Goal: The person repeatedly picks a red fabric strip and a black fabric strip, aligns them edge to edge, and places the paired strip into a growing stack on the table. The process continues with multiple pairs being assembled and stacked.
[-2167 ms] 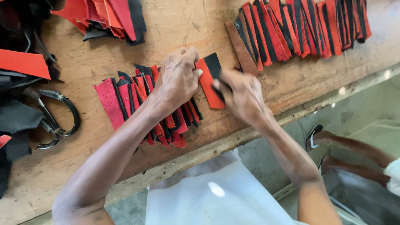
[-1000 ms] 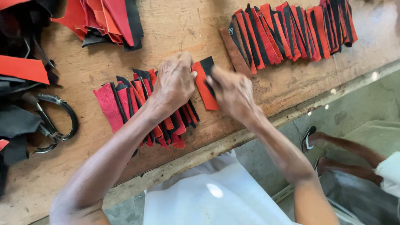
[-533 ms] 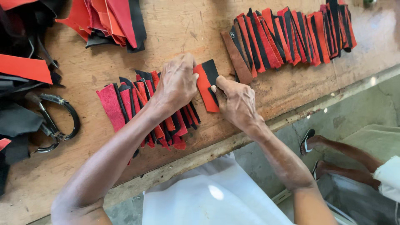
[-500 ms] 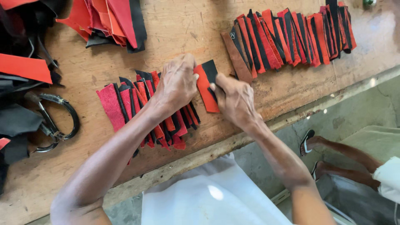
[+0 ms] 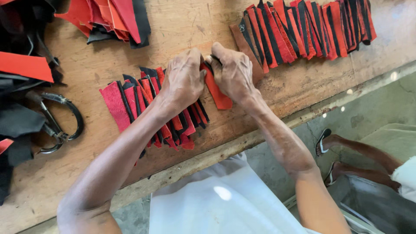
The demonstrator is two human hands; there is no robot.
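Rough, scratched bare wood on the desk (image 5: 182, 30). Matt red-and-black strips (image 5: 143, 99), leather-like with a suede nap, fanned beside a matching row (image 5: 303, 30). Dull, worn metal on the shears (image 5: 60, 125). Smooth white cloth garment (image 5: 216, 199).

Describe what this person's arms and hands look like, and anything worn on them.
Both arms are bare from the upper arm down: no sleeves, gloves, watch, bracelets or rings show. The left hand and right hand are lean and veined, with raised tendons across the backs, knobbly knuckles and creased, weathered-looking surfaces. The forearms are slim and sinewy. Below them, a white garment covers the body.
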